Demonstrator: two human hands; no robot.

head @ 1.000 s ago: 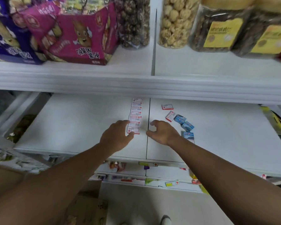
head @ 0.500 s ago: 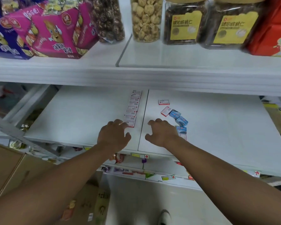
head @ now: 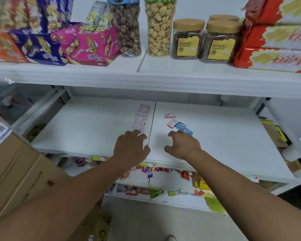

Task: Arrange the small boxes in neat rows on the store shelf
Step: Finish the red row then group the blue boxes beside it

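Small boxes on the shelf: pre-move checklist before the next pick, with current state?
1. Row of white-and-red boxes straight along the shelf seam: ok.
2. Left hand at the row's near end, fingers relaxed: ok.
3. Right hand free, nothing held: ok.
4. Loose boxes aligned: not ok; two blue boxes and two red-and-white boxes lie scattered.
5. Further boxes under the right hand: cannot tell.
6. Bare shelf for a second row: ok.

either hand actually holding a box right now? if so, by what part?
Nothing visibly held. Left hand lies over the near end of the row of white boxes, fingertips touching it. Right hand hovers, loosely curled, near the blue boxes.
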